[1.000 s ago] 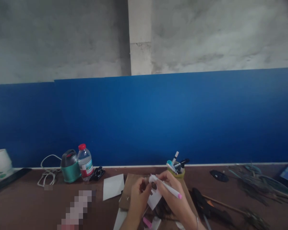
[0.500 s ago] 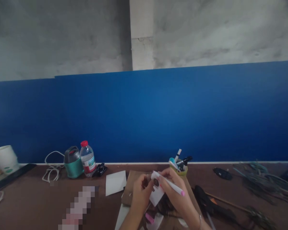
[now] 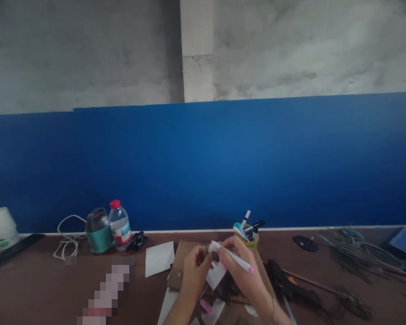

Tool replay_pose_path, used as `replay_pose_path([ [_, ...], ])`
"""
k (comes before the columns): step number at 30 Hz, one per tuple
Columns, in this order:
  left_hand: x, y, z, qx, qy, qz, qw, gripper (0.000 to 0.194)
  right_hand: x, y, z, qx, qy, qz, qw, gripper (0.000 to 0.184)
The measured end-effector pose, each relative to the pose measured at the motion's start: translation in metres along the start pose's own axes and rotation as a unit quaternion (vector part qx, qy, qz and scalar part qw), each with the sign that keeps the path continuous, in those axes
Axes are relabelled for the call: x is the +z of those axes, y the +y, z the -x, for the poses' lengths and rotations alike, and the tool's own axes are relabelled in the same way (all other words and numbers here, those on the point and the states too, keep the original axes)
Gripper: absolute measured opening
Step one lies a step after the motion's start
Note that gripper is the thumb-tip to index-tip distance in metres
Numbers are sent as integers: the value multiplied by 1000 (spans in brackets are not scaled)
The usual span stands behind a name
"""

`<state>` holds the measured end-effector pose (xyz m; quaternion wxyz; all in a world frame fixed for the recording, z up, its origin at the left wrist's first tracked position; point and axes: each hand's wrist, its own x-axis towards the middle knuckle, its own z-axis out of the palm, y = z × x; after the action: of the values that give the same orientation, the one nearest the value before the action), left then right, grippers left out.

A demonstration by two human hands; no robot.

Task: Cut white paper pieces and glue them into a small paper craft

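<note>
My right hand (image 3: 246, 275) grips a white marker (image 3: 238, 260) with a pink end, its tip side toward my left hand. Closed in a pinch, my left hand (image 3: 192, 275) holds a small whitish piece with a dark round middle (image 3: 215, 256); its exact kind is unclear. A white paper (image 3: 216, 275) hangs or lies just under the fingers, with a small red mark near its right edge. Below the hands, a pink marker cap (image 3: 206, 306) rests by white scraps on brown cardboard (image 3: 180, 259). The marker's very tip is hard to make out.
Behind the hands stands a yellow-green pen cup (image 3: 253, 244). To the right lie a black glue gun (image 3: 291, 284), a stick and tangled wires (image 3: 353, 253). On the left are a water bottle (image 3: 121, 229), a teal-and-grey container (image 3: 99, 237), a white sheet (image 3: 159, 259) and a white cup (image 3: 2, 225).
The view has turned slightly right, so everything sits a little further left. Both hands keep nearly the same pose, still holding the marker and the small piece.
</note>
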<state>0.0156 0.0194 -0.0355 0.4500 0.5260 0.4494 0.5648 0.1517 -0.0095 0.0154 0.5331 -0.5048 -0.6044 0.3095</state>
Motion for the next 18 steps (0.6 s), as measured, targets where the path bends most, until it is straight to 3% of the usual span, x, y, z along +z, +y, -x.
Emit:
replay_pose_path([
  [18, 0, 2, 0, -8, 5, 7, 1000, 32, 0, -5, -1, 5, 6, -1, 1000, 9],
])
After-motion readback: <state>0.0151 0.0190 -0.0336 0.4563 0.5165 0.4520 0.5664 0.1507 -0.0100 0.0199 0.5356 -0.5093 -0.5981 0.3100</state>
